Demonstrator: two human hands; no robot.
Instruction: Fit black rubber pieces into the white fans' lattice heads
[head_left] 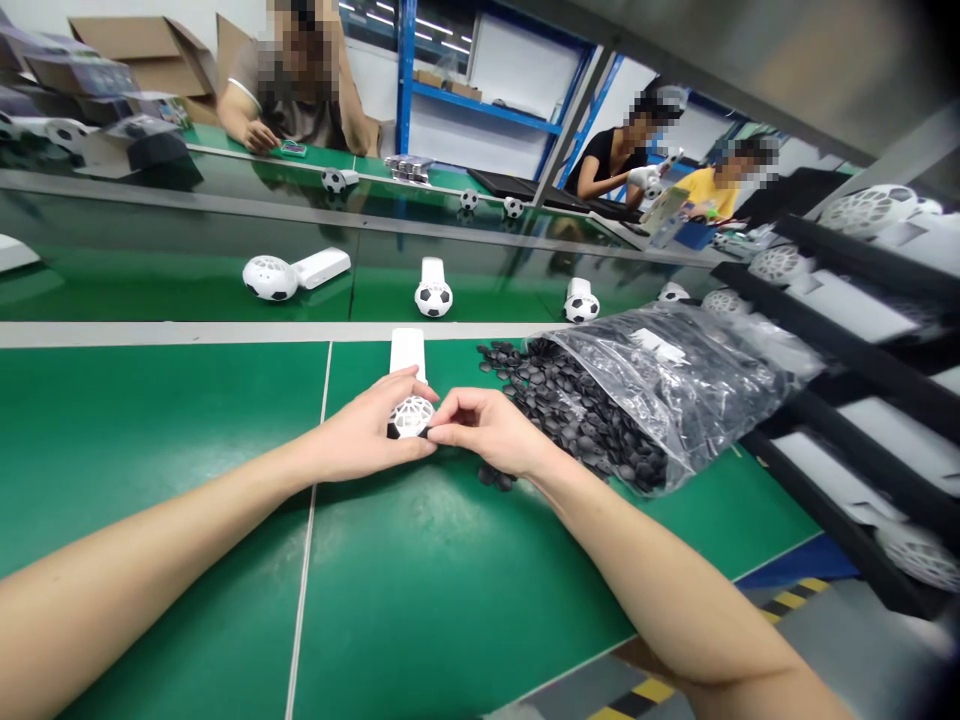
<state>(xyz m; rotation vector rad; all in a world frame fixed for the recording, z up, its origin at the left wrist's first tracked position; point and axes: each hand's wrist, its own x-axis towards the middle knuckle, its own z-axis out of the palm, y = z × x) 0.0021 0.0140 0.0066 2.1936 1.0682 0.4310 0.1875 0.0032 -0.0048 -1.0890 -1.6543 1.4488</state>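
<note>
A white handheld fan with a football-patterned round head (pixel 412 414) lies on the green table, its white handle (pixel 407 352) pointing away from me. My left hand (pixel 375 425) wraps round the head from the left, thumb in front and fingers behind. Dark patches show on the near side of the head. At the head's right side my right hand (pixel 484 425) pinches a small black piece (pixel 430 432) against it, mostly hidden by the fingertips. Right of my hands, many loose black pieces (pixel 574 420) spill out of a clear plastic bag (pixel 697 370).
Similar football fans, among them one with a white handle (pixel 271 278), lie on the green conveyor belt (pixel 187 285) beyond the table. Black racks (pixel 840 400) holding white fans stand at the right. Several people sit across the line, near blue shelving (pixel 480 105).
</note>
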